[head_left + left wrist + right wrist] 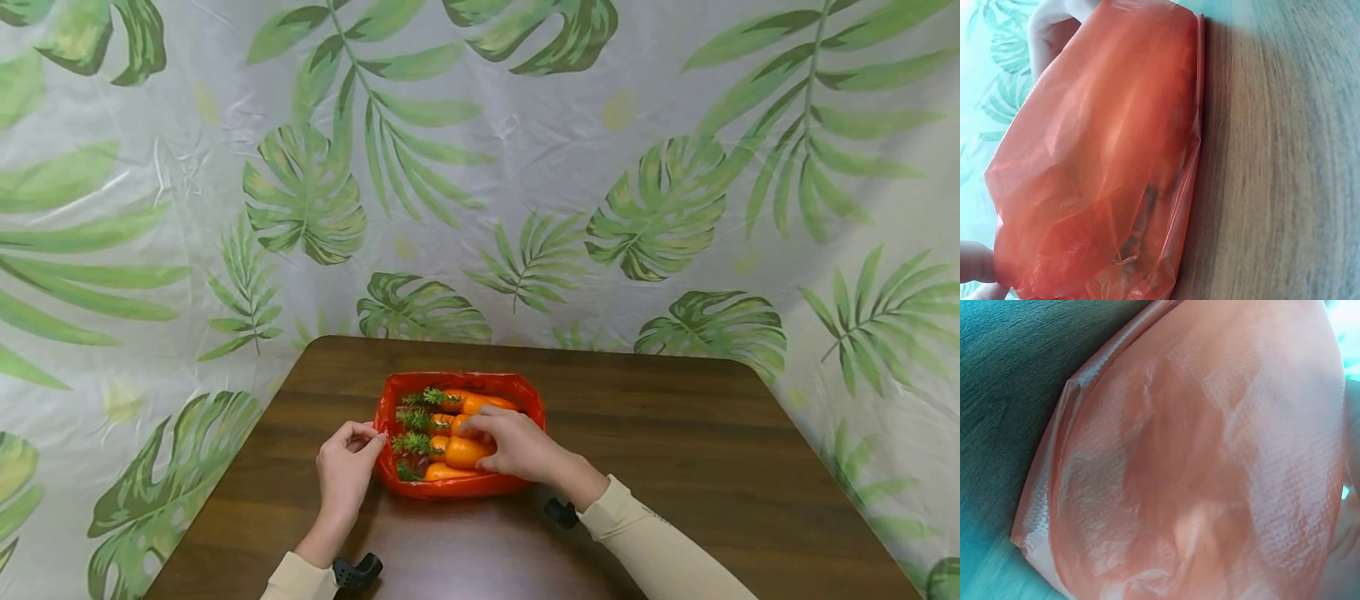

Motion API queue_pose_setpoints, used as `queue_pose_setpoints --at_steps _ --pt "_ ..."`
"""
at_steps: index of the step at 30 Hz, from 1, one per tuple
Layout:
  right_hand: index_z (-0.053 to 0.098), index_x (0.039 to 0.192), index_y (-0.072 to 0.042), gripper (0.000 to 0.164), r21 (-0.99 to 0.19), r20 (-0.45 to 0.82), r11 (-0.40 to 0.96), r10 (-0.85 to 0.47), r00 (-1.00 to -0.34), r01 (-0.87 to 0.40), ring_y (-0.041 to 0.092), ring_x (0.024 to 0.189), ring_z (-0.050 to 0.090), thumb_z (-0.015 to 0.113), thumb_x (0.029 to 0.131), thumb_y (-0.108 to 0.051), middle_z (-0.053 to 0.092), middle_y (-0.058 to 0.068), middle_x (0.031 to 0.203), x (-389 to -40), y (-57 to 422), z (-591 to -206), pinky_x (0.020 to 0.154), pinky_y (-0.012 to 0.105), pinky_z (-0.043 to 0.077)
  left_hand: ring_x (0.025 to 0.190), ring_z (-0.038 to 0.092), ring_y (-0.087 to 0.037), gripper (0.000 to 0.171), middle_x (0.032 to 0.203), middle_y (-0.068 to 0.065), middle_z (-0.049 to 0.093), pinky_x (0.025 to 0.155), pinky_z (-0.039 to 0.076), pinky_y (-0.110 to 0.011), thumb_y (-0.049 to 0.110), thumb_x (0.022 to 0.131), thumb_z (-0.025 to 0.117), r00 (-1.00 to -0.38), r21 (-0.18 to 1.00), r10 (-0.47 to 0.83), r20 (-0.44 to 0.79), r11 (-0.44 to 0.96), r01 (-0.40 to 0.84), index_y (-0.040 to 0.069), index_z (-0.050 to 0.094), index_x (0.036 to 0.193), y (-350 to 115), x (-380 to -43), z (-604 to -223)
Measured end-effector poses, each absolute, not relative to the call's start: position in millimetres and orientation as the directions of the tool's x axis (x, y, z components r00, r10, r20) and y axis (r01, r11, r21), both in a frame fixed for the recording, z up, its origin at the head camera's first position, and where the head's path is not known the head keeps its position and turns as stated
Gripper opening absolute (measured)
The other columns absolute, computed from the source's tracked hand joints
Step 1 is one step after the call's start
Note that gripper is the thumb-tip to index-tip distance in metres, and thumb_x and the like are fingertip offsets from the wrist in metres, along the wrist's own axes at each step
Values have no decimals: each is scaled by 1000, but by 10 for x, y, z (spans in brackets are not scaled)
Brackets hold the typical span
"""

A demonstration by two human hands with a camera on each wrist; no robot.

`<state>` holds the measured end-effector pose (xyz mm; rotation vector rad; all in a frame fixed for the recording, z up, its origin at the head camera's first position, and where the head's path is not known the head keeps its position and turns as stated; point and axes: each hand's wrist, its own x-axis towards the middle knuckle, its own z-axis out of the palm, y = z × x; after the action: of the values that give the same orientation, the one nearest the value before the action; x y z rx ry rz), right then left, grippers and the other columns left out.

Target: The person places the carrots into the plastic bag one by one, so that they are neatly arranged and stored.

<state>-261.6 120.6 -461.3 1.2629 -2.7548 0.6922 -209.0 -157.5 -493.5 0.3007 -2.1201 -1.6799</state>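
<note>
A red plastic bag (521,393) stands on the table with its mouth spread wide. Several orange carrots (442,472) with green leafy tops lie side by side inside. At the bag's left rim, my left hand (347,467) pinches the thin plastic between thumb and fingers. My right hand (521,446) reaches over the right rim into the bag, its thumb and fingers curled about the thick end of one carrot (463,452). In the left wrist view the bag's side (1097,144) hides most of the carrots. Red plastic (1197,456) also fills most of the right wrist view.
The dark wooden table (660,442) extends to both sides of the bag. Behind its far edge hangs a pale curtain (540,167) with green leaf prints. A dark band (358,573) is on the left wrist.
</note>
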Motion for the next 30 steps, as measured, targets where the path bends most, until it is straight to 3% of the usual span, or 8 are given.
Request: queue_pose_setpoints --at_steps 15,30 --pt "68 118 -27 45 -391 191 587 -702 -687 -709 7 91 59 86 78 -18 64 -13 106 -2666 1288 -4656 80 27 53 96 71 -27 9 109 -13 73 80 57 -29 10 87 78 -889 963 -415 191 254 88 4 71 89 -1558 -2130 -4972" --pt "67 125 -22 37 -453 273 571 -642 -716 -685 21 93 63 78 89 -24 64 -1 114 -2613 1465 -4380 76 34 53 96 71 -25 11 107 -11 73 76 56 -20 11 88 77 -890 963 -413 194 254 92 3 72 95 -1581 -2115 -4946"
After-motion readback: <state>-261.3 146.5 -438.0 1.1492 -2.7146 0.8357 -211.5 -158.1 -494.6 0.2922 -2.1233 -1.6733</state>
